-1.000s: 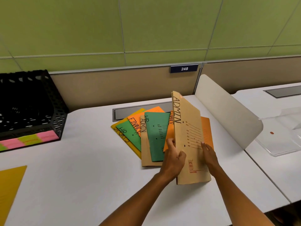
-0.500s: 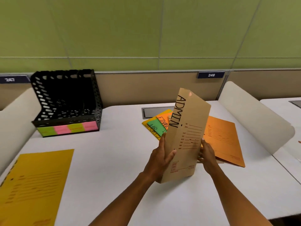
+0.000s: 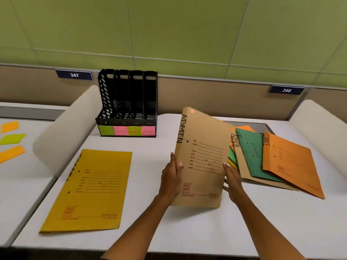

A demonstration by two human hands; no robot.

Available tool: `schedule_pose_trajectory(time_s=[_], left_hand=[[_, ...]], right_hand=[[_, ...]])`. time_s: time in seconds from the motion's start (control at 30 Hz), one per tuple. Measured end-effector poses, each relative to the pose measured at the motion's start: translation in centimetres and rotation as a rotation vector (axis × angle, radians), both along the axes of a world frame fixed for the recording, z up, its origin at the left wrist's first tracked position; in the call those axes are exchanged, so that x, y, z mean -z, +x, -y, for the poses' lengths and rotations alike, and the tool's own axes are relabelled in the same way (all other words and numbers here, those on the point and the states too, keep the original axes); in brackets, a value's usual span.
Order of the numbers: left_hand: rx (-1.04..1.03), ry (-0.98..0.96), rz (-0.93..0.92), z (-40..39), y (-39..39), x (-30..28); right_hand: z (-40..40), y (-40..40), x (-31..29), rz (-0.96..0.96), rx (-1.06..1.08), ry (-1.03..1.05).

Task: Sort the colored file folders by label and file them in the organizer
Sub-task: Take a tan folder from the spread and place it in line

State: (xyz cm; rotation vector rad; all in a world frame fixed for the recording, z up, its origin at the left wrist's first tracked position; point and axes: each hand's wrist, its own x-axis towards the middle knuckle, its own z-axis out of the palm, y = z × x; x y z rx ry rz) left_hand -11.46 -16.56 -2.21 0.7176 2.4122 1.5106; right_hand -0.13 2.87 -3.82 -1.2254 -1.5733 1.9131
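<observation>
From the head camera, the sorting looks barely begun: the black organizer (image 3: 129, 104) at the back of the desk (image 3: 150, 231) appears to hold no folders, though its slots are dark and I cannot be sure. One yellow folder (image 3: 88, 190) lies flat to the left, and a fanned pile (image 3: 272, 160) of green, orange and tan folders waits to the right. The tan ADMIN folder (image 3: 201, 158) is lifted above the desk centre, gripped on its edges by the left hand (image 3: 170, 177) and the right hand (image 3: 232, 179). Its long axis runs near upright, top leaning away and slightly left, label along the left edge.
</observation>
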Motion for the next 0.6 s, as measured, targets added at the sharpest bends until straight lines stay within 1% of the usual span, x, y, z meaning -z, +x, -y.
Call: schedule_pose_trajectory(time_s=[0.17,0.27,0.4,0.6], left_hand=[[-0.188,-0.076,-0.042,3.9,-2.3,1.9],[-0.244,-0.129,-0.018,5.8,-3.2,3.2],[-0.252,-0.177,0.046,7.6,-3.8,4.9],[-0.194,-0.217,0.103,9.0,-3.7,6.9]], right_hand=[[3.8,-2.1,0.6,0.117,-0.134,0.038],[5.5,-3.0,1.3,0.179,-0.2,0.056],[6.9,-3.3,2.3,0.223,-0.253,0.056],[8.4,-3.1,3.4,0.259,-0.273,0.039]])
